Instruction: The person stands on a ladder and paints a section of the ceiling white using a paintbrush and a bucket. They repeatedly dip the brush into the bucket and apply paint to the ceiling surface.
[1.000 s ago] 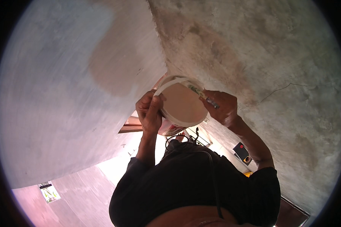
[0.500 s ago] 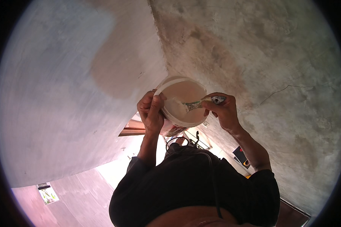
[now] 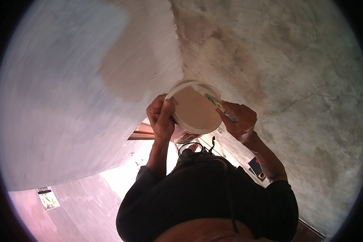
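Two mottled walls (image 3: 302,80), left and right, meeting at far corner (image 3: 183,74). Left hand (image 3: 161,117), thumb up: grip clasping bucket (image 3: 191,130). Right hand (image 3: 242,119), raised: grip pinching brush (image 3: 212,100).

The bucket (image 3: 196,131) is displaying a whitish rim, with reddish and dark markings patterning its outer side; its contents (image 3: 195,111) are showing an even pinkish beige. The brush (image 3: 214,102) is bearing a variegated pattern of green, pale and dark tones. The left wall (image 3: 60,109) is grading from bluish grey to lilac around a beige-brown patch (image 3: 127,66); the right wall (image 3: 306,52) is exhibiting grey and brown mottling. The garment (image 3: 205,193) is appearing plain black, the boards (image 3: 143,132) reddish brown.
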Tool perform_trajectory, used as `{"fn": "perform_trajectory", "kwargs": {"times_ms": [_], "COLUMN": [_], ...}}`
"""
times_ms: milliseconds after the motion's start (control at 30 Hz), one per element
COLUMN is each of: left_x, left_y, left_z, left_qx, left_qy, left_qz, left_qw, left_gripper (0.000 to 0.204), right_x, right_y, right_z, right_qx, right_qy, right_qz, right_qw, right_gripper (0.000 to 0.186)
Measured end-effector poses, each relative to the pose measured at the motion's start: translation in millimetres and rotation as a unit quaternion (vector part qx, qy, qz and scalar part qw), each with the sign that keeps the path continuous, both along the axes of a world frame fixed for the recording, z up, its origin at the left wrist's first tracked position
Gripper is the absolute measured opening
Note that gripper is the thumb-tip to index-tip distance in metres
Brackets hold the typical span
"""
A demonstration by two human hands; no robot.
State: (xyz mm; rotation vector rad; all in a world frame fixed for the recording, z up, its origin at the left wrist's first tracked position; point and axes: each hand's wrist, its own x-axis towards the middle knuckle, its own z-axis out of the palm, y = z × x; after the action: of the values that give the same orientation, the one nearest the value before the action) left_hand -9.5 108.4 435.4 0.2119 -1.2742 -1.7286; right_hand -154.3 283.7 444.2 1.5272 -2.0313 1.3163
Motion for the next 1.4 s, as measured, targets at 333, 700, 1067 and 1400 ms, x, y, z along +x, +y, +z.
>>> {"fn": "perform_trajectory", "kwargs": {"times_ms": [333, 700, 1067, 1400], "left_x": [-2, 2, 0, 5], "left_y": [-3, -4, 0, -2], "left_z": [-1, -1, 1, 1], "left_qx": [0.0, -0.012, -0.006, 0.002], "left_qy": [-0.004, -0.004, -0.02, -0.01], "left_qz": [0.021, -0.005, 0.014, -0.012], "left_qw": [1.0, 1.0, 1.0, 1.0], "left_gripper": [0.025, 0.027, 0.026, 0.025], "right_x": [-7, 3, -4, 1], "right_y": [-8, -10, -8, -6], "right_z": [8, 3, -4, 14], "right_qx": [0.079, 0.046, 0.021, 0.09], "right_qy": [-0.535, -0.064, -0.57, -0.011], "right_qz": [0.096, -0.034, 0.14, -0.046], "right_qw": [0.835, 0.996, 0.809, 0.995], "right_gripper": [0.018, 0.02, 0.017, 0.02]}}
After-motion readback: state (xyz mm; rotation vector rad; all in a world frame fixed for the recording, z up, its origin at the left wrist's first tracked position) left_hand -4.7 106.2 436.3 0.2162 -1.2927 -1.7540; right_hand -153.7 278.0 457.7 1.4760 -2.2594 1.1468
